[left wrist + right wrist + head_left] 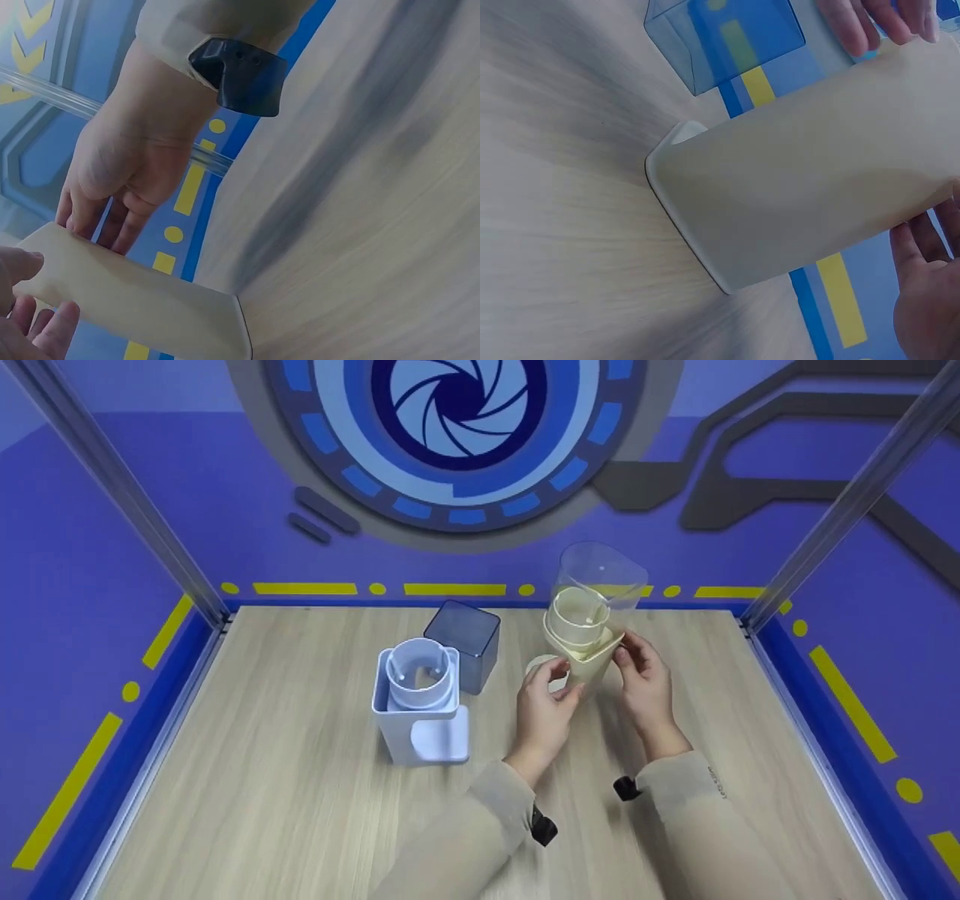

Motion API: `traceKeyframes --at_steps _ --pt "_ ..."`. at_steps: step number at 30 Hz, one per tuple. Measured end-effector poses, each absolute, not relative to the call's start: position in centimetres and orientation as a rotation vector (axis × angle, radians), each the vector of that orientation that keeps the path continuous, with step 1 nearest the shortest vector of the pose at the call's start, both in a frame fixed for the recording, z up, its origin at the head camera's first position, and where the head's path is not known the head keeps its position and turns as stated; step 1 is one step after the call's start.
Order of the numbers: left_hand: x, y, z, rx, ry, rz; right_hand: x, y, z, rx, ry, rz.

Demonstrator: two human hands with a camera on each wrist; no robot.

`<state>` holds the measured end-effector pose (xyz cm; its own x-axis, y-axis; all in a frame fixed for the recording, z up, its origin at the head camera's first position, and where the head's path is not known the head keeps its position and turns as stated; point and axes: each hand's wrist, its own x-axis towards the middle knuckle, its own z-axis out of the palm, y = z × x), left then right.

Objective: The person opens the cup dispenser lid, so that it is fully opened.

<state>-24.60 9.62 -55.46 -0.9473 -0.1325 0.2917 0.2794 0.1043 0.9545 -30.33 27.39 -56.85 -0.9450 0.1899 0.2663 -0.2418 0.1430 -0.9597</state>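
Note:
A cream plastic holder stands upright on the table, with a round collar at its top. My left hand grips its left side, fingers and thumb against the body. On the right, my right hand holds the upper edge with bent fingers and thumb. A clear cover rises behind the collar; whether it is attached cannot be told. The right wrist view shows the holder's smooth front face and its base edge touching the table.
A light blue holder of similar shape stands upright left of my hands. Right behind it sits a dark see-through cover. The wooden table ends at a blue printed back wall, with metal posts at the corners.

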Motion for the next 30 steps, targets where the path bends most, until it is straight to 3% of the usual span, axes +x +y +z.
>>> traceKeyframes --at_steps 17,30 --pt "-24.8 8.8 -56.2 -0.090 -1.979 -1.866 -28.6 27.4 -57.4 0.022 -2.033 1.907" --pt "-24.4 6.9 -56.9 -0.100 -1.960 -1.847 -24.6 25.4 -57.9 -0.060 -1.940 1.896"
